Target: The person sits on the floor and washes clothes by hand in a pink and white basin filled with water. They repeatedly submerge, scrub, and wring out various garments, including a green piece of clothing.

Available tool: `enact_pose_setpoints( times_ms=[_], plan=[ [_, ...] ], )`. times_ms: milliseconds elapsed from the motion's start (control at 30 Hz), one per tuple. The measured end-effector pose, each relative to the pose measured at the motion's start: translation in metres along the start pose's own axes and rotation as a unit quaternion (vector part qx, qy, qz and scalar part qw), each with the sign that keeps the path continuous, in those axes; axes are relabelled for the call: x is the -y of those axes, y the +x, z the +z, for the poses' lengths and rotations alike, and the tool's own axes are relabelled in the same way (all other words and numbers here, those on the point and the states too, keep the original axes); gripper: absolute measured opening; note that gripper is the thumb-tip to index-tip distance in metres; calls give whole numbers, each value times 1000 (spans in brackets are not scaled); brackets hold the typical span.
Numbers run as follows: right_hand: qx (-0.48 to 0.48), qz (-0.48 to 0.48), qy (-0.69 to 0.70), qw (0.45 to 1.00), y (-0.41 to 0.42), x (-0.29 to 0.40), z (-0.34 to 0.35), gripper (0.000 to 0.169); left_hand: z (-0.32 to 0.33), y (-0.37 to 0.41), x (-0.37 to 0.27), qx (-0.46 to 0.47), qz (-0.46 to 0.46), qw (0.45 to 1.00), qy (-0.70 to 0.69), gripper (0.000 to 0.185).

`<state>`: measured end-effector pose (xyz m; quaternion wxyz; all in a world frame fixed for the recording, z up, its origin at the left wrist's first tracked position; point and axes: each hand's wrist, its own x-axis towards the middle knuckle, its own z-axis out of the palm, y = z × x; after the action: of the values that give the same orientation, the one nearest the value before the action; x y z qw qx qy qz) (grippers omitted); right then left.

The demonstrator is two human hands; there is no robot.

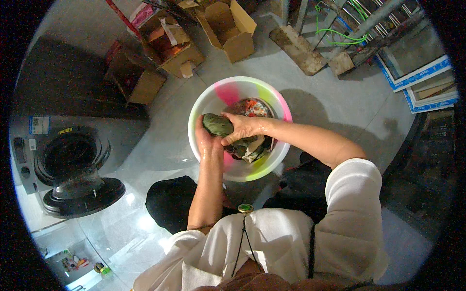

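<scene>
Between my two hands is a bunched, wet-looking olive-green cloth, held above a round plastic basin. My left hand cups the cloth from its left and lower side. My right hand presses on it from the right, with the thumb low. The basin is white with pink and yellow-green patches. Inside it lie a red, white and dark patterned fabric and crumpled dark and cream fabric. My forearms cover part of the basin, and both hands look wet.
Open cardboard boxes stand on the tiled floor beyond the basin. A front-loading washing machine with its round door open is at the left. Framed panels with blue tape, a wooden plank and metal bars are at the far right.
</scene>
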<state>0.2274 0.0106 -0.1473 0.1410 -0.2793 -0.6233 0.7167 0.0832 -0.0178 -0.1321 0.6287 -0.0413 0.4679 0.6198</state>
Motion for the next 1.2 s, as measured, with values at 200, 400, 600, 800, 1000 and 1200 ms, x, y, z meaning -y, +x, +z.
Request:
enact_pose_setpoints(
  times_ms=[200,400,600,800,1000,1200],
  plan=[
    [6,172,13,985,-7,-15,3,38,-8,21,-7,37,-8,998,-45,33],
    [-198,62,45,977,-21,-29,-43,48,-16,39,12,33,1,998,-52,38],
    [-291,-141,-204,924,-30,45,9,70,-6,26,23,105,-103,986,-83,67],
    [-125,-147,-364,911,-43,66,73,69,-27,46,8,270,-296,884,-242,61],
    [-232,-210,-372,874,-5,30,70,26,-36,33,32,172,-181,963,-103,43],
    [-406,-34,-270,873,12,19,13,28,-4,0,42,87,-156,983,-33,52]
  ],
)
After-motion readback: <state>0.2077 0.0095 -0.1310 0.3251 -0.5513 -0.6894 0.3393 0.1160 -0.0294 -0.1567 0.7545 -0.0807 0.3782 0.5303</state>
